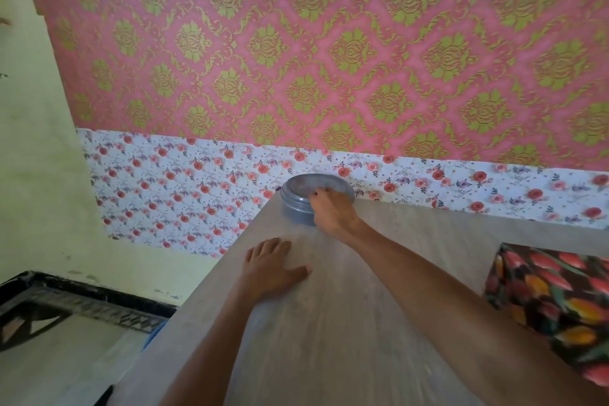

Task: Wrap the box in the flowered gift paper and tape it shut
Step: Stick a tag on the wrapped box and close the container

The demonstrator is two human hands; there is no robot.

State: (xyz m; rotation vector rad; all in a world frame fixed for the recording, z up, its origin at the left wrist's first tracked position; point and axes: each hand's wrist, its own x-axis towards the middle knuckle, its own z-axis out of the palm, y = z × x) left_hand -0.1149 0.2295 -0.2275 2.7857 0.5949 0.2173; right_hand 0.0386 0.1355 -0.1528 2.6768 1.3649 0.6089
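Pale wood-grain counter (329, 339), viewed from above. A grey-blue round tin (296, 204) is set at its far edge. The tin is gripped from above by the right hand (333, 211), fingers curled over the lid. The left hand (273, 267) is laid flat on the counter, fingers straight, nearer than the tin and apart from it. The box (553, 303) (covered in a dark print of red and orange flowers) is placed at the counter's right side, well apart from both hands, partly cut off by the frame. Behind, pink wallpaper (329, 43) with gold motifs is noted above a white rose-printed band (181, 181).
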